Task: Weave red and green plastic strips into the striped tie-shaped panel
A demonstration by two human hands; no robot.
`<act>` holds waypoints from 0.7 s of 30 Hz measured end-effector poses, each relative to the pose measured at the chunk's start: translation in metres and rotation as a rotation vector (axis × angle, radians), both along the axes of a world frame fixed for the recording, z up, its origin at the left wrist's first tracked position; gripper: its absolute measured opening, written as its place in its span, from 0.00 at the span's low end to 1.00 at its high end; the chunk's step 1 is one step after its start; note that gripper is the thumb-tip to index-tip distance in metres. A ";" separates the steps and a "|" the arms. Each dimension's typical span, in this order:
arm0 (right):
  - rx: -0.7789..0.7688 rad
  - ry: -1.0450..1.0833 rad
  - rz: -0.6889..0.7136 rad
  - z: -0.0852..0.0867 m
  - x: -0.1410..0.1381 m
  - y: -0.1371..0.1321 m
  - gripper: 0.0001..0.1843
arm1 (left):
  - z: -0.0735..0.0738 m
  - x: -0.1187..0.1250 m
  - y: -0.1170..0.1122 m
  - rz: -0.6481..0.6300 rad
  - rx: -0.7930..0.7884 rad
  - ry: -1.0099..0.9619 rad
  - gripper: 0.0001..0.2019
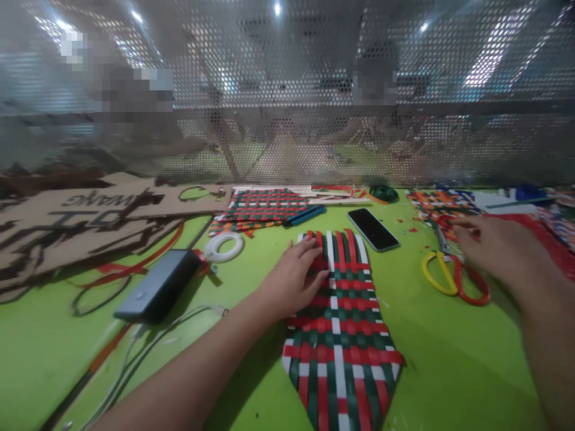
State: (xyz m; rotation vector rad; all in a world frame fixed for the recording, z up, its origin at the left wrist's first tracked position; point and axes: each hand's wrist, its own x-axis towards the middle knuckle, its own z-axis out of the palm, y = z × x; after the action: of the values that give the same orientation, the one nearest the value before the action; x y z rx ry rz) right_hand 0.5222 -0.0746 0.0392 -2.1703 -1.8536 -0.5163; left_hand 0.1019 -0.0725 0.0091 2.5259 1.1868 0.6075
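In the lower centre of the frame, a red, green and white woven piece (pixel 341 335) is lying flat on the green desk (pixel 449 365), its near end running off the bottom edge and loose strips fanning at its far end. The left hand (pixel 294 278) is lying across its upper left part, grip spread, palm down, probably steadying the strips so the weave is not slipping. At lower left, a pale cable (pixel 119 380) is trailing toward a dark box-shaped device (pixel 158 287), seemingly parked aside to leave working room.

At centre right, scissors (pixel 444 248) are lying with their yellow and red handles facing the person, which is likely making them easy to pick up. The right hand (pixel 489 248) is hanging just beyond, its fingers bent near the blades; whether its grip is pinching anything, I cannot tell.

Farther back, a white ring (pixel 210 248) and a phone (pixel 374 229) are flanking the woven piece without touching it. Behind them, a second woven sheet (pixel 265 206) is lying at upper centre, cardboard (pixel 40 221) is piling up at left, and a perforated screen (pixel 287 143) is closing off the far side.
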 end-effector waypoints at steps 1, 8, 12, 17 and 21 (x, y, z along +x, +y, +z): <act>-0.020 0.026 -0.033 -0.002 0.004 0.000 0.18 | 0.000 -0.001 0.002 0.006 0.018 -0.020 0.21; -0.095 0.107 -0.067 -0.008 -0.005 0.003 0.16 | 0.014 -0.021 0.022 0.262 -0.006 -0.254 0.20; -0.017 0.119 -0.007 -0.009 -0.018 0.003 0.19 | 0.018 -0.031 0.026 0.456 -0.172 -0.389 0.31; -0.011 0.101 0.106 -0.013 -0.035 0.035 0.19 | 0.012 -0.029 0.025 0.462 -0.267 -0.426 0.33; -0.143 -0.002 0.211 -0.010 -0.038 0.087 0.22 | 0.008 -0.023 0.023 0.413 -0.301 -0.382 0.32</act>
State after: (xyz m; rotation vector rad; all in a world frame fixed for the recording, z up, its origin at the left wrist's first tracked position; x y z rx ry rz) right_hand 0.4841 0.0125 0.0292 -2.0244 -2.1484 -0.3522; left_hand 0.0787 -0.0497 0.0168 1.8251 1.5214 0.8824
